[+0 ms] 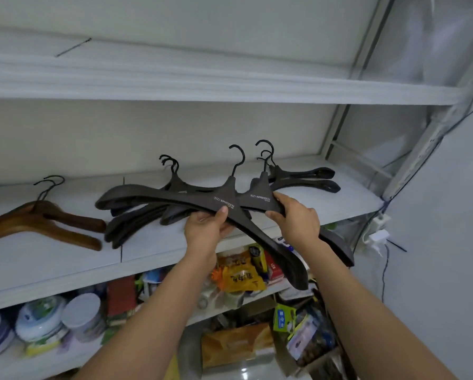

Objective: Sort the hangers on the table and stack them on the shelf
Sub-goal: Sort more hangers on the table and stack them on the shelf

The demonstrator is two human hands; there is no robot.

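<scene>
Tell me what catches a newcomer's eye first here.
Two bare hands at centre: the left hand holds the front dark hanger, the right hand a second dark hanger beside it, both over the shelf edge. Brown wooden hangers lie at the shelf's left end, a dark pile beside them.

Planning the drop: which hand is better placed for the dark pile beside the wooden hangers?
Likely left: the left hand holds the front hanger, its arm over that pile; the right hand, holding the second hanger, is farther.
</scene>
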